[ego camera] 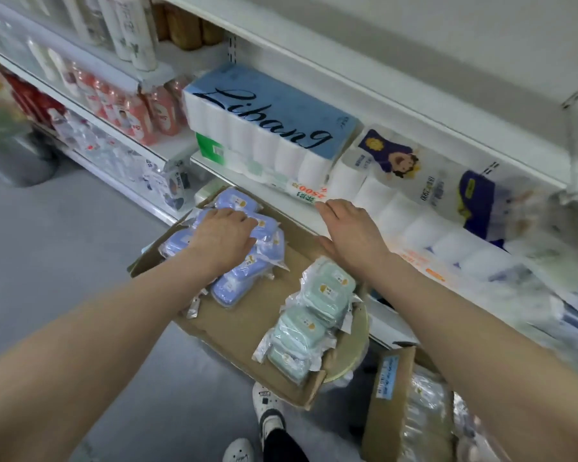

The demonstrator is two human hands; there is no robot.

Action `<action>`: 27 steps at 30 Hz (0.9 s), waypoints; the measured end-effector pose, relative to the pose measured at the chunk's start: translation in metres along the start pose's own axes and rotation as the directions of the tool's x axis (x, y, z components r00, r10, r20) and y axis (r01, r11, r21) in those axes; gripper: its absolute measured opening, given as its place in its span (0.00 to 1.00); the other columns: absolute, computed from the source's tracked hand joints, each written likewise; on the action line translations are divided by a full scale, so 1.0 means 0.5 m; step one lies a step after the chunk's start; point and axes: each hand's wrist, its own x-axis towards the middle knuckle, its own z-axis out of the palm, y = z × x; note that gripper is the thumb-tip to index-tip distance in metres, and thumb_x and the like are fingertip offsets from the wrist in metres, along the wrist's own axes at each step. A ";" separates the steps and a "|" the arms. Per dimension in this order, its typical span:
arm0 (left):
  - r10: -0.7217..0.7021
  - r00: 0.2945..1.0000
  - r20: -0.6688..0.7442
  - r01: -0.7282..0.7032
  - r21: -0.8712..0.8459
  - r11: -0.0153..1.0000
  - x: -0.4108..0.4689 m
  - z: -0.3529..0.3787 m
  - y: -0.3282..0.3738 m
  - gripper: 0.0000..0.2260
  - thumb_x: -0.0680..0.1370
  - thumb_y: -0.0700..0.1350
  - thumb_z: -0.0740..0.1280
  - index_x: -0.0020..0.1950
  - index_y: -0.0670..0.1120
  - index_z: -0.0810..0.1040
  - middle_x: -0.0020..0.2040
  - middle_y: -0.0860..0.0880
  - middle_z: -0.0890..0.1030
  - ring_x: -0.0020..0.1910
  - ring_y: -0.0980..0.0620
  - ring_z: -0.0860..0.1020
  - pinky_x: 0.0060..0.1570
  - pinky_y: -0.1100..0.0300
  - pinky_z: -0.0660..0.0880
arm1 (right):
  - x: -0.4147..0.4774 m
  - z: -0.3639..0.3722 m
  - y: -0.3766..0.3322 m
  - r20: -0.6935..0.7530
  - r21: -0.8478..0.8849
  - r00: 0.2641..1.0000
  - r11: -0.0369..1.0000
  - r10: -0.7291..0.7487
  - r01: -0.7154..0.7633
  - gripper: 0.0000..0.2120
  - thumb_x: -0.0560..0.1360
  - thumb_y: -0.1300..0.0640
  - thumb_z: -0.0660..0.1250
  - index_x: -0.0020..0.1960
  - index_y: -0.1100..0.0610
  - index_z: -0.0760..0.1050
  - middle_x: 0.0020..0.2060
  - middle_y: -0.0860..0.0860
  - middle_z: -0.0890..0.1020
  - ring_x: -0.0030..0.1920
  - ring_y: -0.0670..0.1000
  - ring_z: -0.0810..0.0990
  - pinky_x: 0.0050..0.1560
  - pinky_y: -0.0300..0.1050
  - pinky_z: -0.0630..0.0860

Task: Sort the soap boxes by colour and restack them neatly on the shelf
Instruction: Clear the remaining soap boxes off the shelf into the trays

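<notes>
The blue soap boxes (229,288), rounded oblongs in crinkly clear wrap, are lying flat at the cardboard tray's (247,325) far-left end, long sides seemingly slanting toward the shelf (277,203), the left hand (221,235) curving over them (I cannot tell whether it is gripping), while the green soap boxes (314,315) are sitting stacked near-right and the right hand (351,231) is hovering empty, fingers straight, by the tray's back wall.

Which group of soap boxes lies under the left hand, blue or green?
The blue soap boxes, at the far left end of the tray; the left hand rests on them. The green soap boxes lie apart, untouched.

Soap packs (327,288) (blue, green) on cardboard (247,325)
</notes>
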 end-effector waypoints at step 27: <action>0.766 0.375 -0.522 -0.821 0.197 0.536 -0.001 -0.438 0.936 0.14 0.75 0.49 0.69 0.58 0.44 0.80 0.52 0.43 0.82 0.52 0.40 0.79 0.53 0.49 0.74 | -0.968 -0.430 0.378 -0.296 -0.243 0.667 0.621 0.684 -0.745 0.32 0.66 0.53 0.77 0.65 0.63 0.74 0.54 0.58 0.81 0.55 0.61 0.79 0.49 0.53 0.77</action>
